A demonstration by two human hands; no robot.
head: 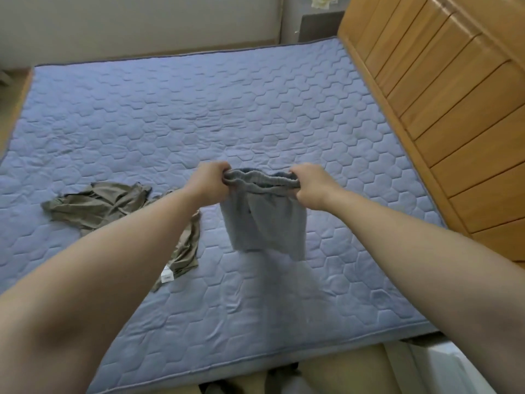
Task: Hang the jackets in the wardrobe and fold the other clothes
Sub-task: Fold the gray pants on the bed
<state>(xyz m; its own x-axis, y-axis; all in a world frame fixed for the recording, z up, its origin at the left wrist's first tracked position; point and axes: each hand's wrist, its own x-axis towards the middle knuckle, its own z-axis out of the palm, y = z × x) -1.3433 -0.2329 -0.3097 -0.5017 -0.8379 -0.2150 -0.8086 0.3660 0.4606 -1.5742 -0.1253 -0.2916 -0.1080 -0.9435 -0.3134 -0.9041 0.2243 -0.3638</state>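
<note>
Grey shorts [265, 223] with an elastic waistband hang in the air above the blue quilted mattress [199, 115]. My left hand [211, 183] grips the left end of the waistband and my right hand [311, 184] grips the right end, both with fingers curled round the fabric. The legs of the shorts dangle down, and the hem hangs just over the mattress. An olive-green garment [113, 206] lies crumpled on the mattress to the left, partly hidden by my left forearm, with a white label [167, 275] showing at its near end.
A wooden slatted headboard [443, 89] runs along the mattress's right side. A dark nightstand [318, 25] stands in the far corner by the white wall. Dark cloth [281, 376] lies on the floor at the near edge. A white object [443, 368] sits at lower right.
</note>
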